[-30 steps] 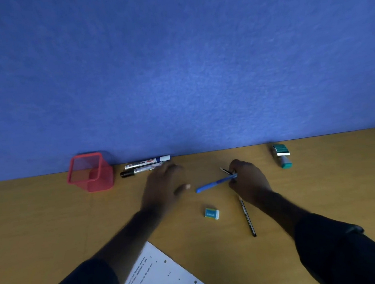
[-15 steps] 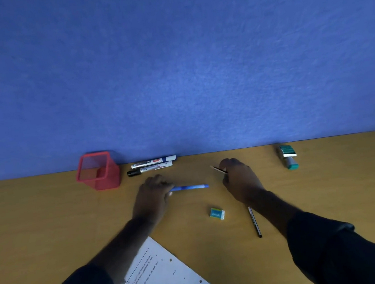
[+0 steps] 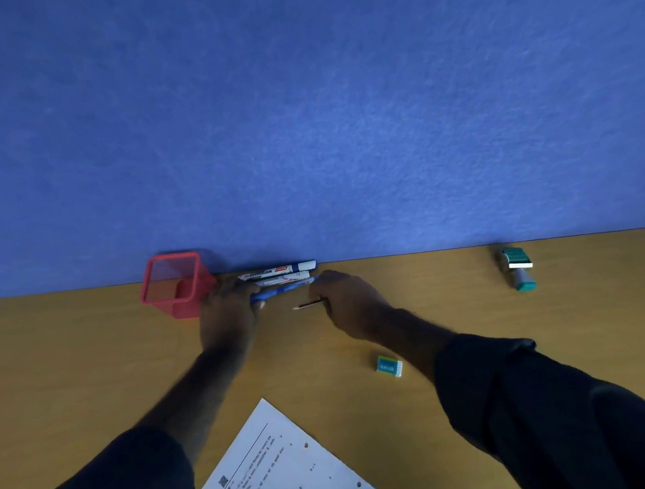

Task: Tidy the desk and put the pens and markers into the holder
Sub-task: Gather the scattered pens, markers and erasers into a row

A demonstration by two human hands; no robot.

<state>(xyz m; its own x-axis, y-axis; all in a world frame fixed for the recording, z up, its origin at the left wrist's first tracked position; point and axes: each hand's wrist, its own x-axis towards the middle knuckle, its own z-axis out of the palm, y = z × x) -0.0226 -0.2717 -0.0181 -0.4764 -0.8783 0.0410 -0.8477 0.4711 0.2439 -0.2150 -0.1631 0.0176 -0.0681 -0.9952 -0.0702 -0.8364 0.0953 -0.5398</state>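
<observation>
A red mesh holder (image 3: 176, 285) stands at the back of the desk against the blue wall. Just right of it lie two whiteboard markers (image 3: 281, 269), side by side. My left hand (image 3: 226, 314) is closed on a blue pen (image 3: 283, 288) and rests over the markers' left ends, touching the holder's right side. To the right, my right hand (image 3: 352, 301) grips a thin dark pencil (image 3: 310, 304), whose tip points left. The right hand's fingertips nearly touch the blue pen's right end.
A small teal eraser (image 3: 388, 365) lies by my right forearm. A green stapler and a staple box (image 3: 517, 266) sit at the back right. A printed sheet of paper (image 3: 281, 475) lies at the near edge between my arms.
The blue pen passed from my right hand to my left. The left hand carried it left to the markers beside the holder. My right hand followed slightly left with the pencil.
</observation>
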